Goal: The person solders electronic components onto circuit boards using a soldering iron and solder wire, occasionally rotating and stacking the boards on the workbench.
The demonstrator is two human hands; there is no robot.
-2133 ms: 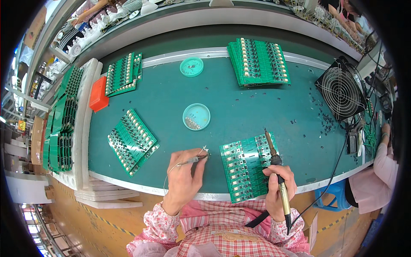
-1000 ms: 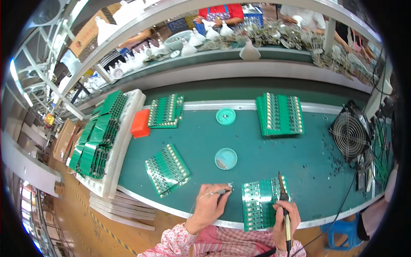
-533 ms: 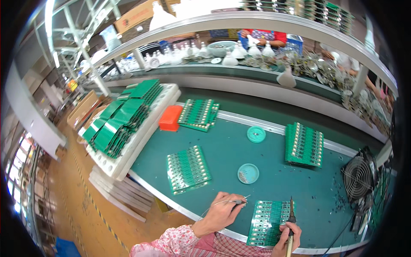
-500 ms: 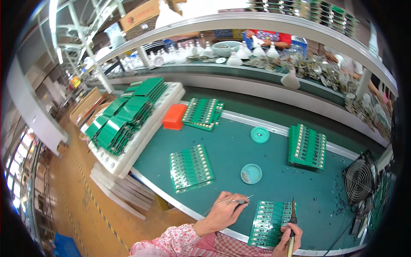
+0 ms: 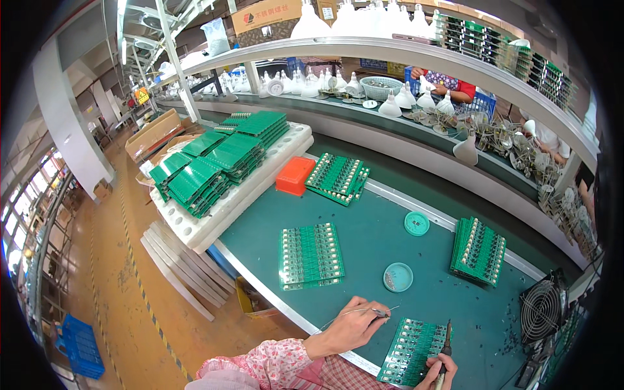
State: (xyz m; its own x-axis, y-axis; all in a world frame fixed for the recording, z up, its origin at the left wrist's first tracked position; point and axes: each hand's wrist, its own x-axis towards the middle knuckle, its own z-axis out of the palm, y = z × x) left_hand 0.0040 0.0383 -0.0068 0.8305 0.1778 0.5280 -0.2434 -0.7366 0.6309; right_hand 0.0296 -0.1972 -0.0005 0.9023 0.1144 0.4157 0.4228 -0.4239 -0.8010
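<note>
My left hand (image 5: 351,327) is closed, pinching a thin strand of solder wire (image 5: 394,307) whose end points right. A small dark object (image 5: 379,313) also shows at its fingertips, too small to name. In my right hand (image 5: 440,371) is a soldering iron (image 5: 446,348), gripped around its handle with the tip pointing up and away. Under the iron lies a green circuit board panel (image 5: 407,351) with rows of small parts, at the table's near edge. The iron's tip is over the panel's right edge; whether it touches is unclear.
Another board panel (image 5: 312,257) lies left, near a round dish (image 5: 398,277) of small parts and a green lid (image 5: 416,223). Stacked panels (image 5: 478,252) stand right, beside a black fan (image 5: 543,311). An orange box (image 5: 294,175) and a foam tray (image 5: 195,240) of boards sit left.
The view has turned, so the bench's things sit farther right in the picture. Both hands keep their holds, with little visible movement relative to the near panel.
</note>
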